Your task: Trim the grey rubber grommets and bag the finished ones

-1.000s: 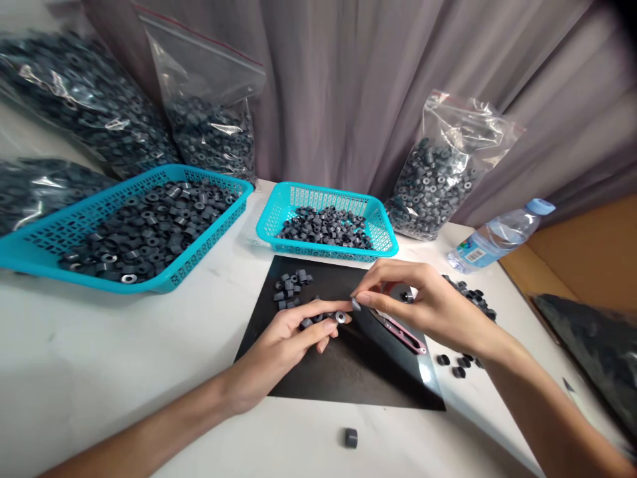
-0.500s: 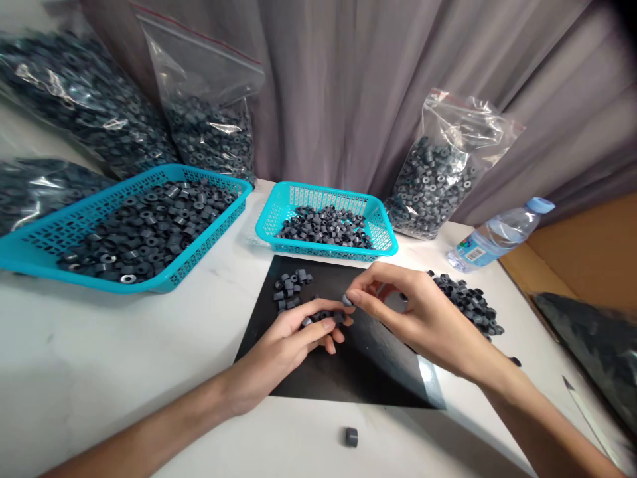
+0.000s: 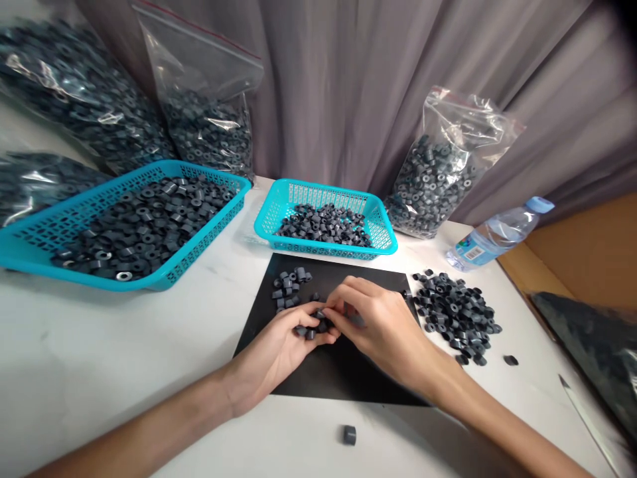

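Note:
Several small dark grey rings (image 3: pixel 309 333) rest in my left hand (image 3: pixel 276 342), whose fingers curl round them above a black mat (image 3: pixel 348 372). The fingertips of my right hand (image 3: pixel 381 325) are pinched together at the rings in the left hand; what they grip is hidden. A small cluster of grey rings (image 3: pixel 288 285) lies on the mat beyond my left hand. To the right of the mat is a larger heap of rings (image 3: pixel 455 309) on the white table. One single ring (image 3: pixel 350 435) stands near the front edge of the view.
A large blue basket of rings (image 3: pixel 172 275) is at the left, a smaller blue basket (image 3: pixel 326 247) behind the mat. Clear bags of rings (image 3: pixel 213 133) stand behind. A water bottle (image 3: pixel 497 232), a box and a pointed tool (image 3: pixel 587 418) are at the right.
My right hand has moved left and slightly down, from beside my left hand to the rings in it. Its fingers now meet the left fingertips, and more of the right heap shows.

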Action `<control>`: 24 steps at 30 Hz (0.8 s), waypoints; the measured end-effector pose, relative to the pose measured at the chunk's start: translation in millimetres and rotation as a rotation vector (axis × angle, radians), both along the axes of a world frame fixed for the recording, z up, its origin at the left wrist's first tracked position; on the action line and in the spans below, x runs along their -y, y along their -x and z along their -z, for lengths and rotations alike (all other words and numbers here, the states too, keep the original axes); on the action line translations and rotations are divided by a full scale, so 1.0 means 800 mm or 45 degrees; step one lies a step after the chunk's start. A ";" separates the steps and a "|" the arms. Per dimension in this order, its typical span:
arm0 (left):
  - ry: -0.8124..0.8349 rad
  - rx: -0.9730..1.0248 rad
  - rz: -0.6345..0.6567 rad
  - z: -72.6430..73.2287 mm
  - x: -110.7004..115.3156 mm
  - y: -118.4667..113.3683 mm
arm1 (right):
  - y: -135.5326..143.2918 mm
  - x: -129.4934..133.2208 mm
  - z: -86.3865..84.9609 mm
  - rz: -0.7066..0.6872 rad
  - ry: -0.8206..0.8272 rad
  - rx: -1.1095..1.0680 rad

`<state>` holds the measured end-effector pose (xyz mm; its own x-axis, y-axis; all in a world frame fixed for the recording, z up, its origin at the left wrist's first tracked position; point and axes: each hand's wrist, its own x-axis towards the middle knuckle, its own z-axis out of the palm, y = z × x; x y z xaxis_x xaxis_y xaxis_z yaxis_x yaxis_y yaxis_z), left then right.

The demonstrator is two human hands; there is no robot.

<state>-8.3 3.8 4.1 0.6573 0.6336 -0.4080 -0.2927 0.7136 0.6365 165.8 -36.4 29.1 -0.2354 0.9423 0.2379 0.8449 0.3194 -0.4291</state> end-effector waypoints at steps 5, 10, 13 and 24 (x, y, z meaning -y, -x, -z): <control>-0.015 0.009 -0.016 -0.001 -0.002 -0.002 | 0.001 -0.001 0.009 0.040 0.041 -0.111; -0.133 0.029 -0.034 0.002 -0.003 0.000 | 0.008 0.001 0.016 0.127 0.059 -0.296; -0.179 0.024 -0.013 0.003 -0.005 0.001 | 0.011 0.002 0.017 0.124 0.062 -0.312; -0.275 -0.065 0.101 0.002 0.000 0.002 | 0.003 0.024 0.011 0.067 0.521 -0.961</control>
<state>-9.7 3.4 2.4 0.6909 0.6567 -0.3024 -0.2046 0.5787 0.7894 163.6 -55.9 20.3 -0.1047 0.9934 -0.0475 0.2964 -0.0145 -0.9550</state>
